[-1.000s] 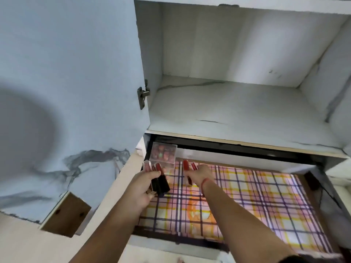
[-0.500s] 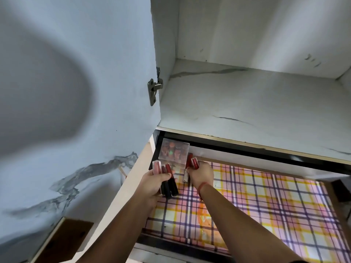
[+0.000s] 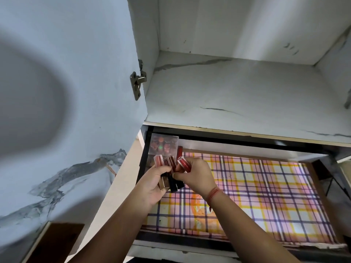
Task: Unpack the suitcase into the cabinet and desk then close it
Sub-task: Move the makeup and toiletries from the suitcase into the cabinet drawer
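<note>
My left hand (image 3: 152,186) grips a bunch of lipstick tubes (image 3: 167,168) with red tops and dark or gold bases, over the back left corner of the open drawer (image 3: 228,242). My right hand (image 3: 195,175) pinches one red lipstick (image 3: 183,164) right beside that bunch, fingertips touching the left hand. A clear plastic box (image 3: 164,144) with reddish items stands in the drawer's back left corner, and one more red tube (image 3: 179,151) stands next to it. The suitcase is out of sight.
A pink, yellow and purple plaid liner (image 3: 256,196) covers the drawer floor. Above it lies a white marble-pattern cabinet shelf (image 3: 237,92). The cabinet door (image 3: 66,92) stands open on the left with a metal hinge (image 3: 137,82). A brown cut-out (image 3: 57,242) shows at lower left.
The view has moved closer. My right hand has come back from the drawer's corner to the left hand's bunch and now pinches a red lipstick there.
</note>
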